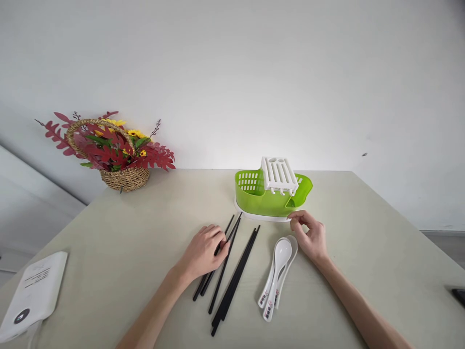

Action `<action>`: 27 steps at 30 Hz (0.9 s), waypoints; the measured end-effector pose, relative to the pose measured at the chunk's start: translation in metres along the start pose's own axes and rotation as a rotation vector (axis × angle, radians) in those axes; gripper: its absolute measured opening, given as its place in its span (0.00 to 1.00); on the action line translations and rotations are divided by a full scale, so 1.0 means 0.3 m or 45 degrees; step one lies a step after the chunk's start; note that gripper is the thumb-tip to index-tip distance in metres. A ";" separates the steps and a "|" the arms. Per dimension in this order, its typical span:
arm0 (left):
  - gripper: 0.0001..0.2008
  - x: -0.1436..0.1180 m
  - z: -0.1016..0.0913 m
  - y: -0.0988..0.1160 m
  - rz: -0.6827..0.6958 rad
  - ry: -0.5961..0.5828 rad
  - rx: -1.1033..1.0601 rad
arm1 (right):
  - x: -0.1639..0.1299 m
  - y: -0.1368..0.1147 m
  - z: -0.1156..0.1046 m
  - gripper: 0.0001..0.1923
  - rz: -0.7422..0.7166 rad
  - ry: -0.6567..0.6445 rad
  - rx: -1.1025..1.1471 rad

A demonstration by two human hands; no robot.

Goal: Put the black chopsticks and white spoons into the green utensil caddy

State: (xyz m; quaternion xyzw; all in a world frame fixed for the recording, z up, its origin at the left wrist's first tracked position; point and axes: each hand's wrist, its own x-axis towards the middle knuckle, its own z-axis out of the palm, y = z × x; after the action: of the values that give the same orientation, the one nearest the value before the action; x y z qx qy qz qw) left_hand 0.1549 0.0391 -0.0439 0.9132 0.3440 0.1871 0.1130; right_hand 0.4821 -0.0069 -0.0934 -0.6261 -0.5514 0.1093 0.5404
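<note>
My left hand [209,249] lies over several black chopsticks [222,271], its fingers curled round some of them. Their tips are partly hidden under the hand. Beside these, another bunch of black chopsticks [236,278] lies slanted on the table. My right hand [311,237] holds nothing; its bent fingers are apart, the fingertips close to the white base of the green cutlery holder [263,206]. Whether they touch it I cannot tell. A white slotted top [279,174] with small hooks sits on the holder. Several white spoons [278,271] lie stacked just left of my right hand.
A woven basket [125,179] of red leaves and yellow flowers stands at the back left, near the wall. At the left edge lies a white flat device [34,295] with a cable. A dark object [459,294] shows at the right edge.
</note>
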 end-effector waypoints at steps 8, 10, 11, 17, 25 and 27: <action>0.11 -0.002 -0.023 -0.041 -0.040 0.040 0.137 | -0.001 0.000 -0.001 0.08 0.015 -0.008 -0.006; 0.11 -0.004 -0.024 -0.049 -0.048 0.051 0.143 | -0.001 -0.001 -0.001 0.09 0.017 -0.012 -0.006; 0.11 -0.005 -0.025 -0.051 -0.050 0.057 0.138 | 0.000 -0.001 -0.001 0.09 0.017 -0.014 -0.005; 0.10 -0.005 -0.022 -0.047 -0.044 0.078 0.132 | 0.000 0.000 -0.001 0.08 0.016 -0.026 0.007; 0.09 -0.005 -0.023 -0.043 -0.042 0.067 0.140 | -0.001 0.002 -0.002 0.08 0.028 -0.039 0.008; 0.08 -0.007 -0.022 -0.044 -0.049 0.066 0.142 | -0.001 0.002 -0.002 0.08 0.032 -0.041 0.010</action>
State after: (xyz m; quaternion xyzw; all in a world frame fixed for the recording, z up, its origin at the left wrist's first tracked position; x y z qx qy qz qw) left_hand 0.1429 0.0479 -0.0431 0.9061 0.3741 0.1892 0.0565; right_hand 0.4827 -0.0075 -0.0937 -0.6291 -0.5518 0.1284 0.5323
